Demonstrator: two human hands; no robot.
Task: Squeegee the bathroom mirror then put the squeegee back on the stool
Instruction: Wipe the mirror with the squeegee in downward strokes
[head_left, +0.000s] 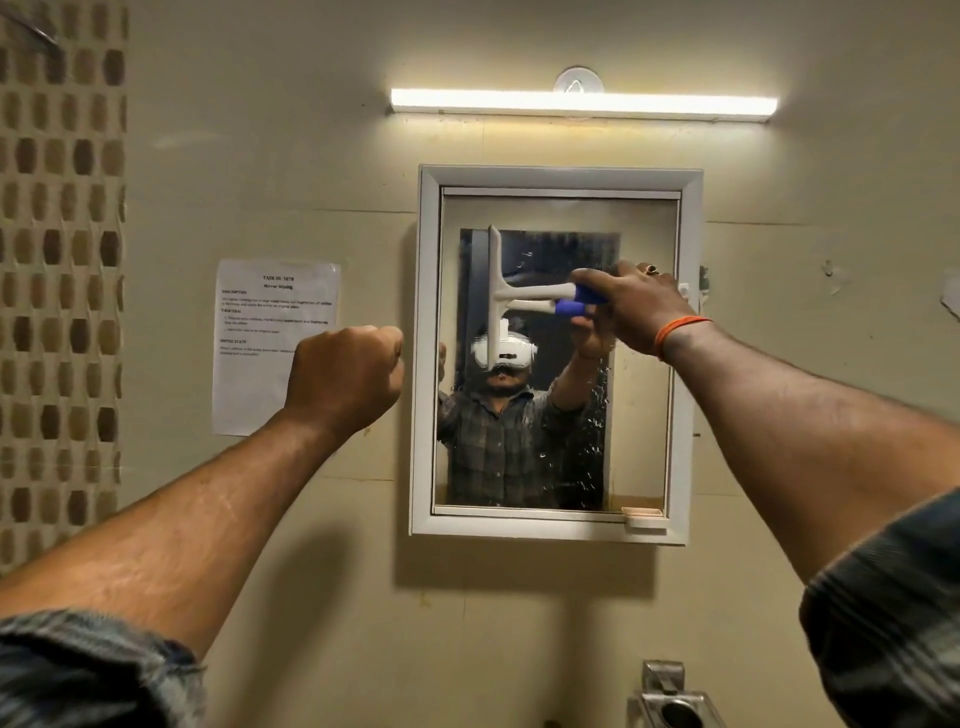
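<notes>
R hand (631, 306) sits right of centre in the frame, fingers curled tight round the blue grip of the squeegee (501, 291). The white handle runs out left from the fist, roughly level, and ends in the white blade, which stands upright w/ its edge against the glass of the mirror (644, 415), in the upper-left part of the pane. So the tool lies wholly to the left of the hand that holds it; only the blue end is covered by fingers. A ring shows on one finger and an orange band (678, 330) circles the wrist.

L hand (345, 374) is a closed fist w/ nothing in it that can be seen, raised at mid-frame just left of the mirror's white frame, apart from the squeegee. It overlaps the lower right corner of a printed paper sheet (260, 353) stuck on the wall at centre-left.

Glass: droplets and streaks show on the right side and lower part of the pane; the strip near the blade looks smeared. Reflection shows the person w/ a headset and plaid shirt, arm up w/ the tool.

Tube light (582, 104) glows above the mirror, upper centre. Mosaic tile strip (57, 260) runs down the far left edge. A metal fitting (670, 701) shows at the bottom edge, right of centre. Rolled plaid sleeves at both lower corners.
</notes>
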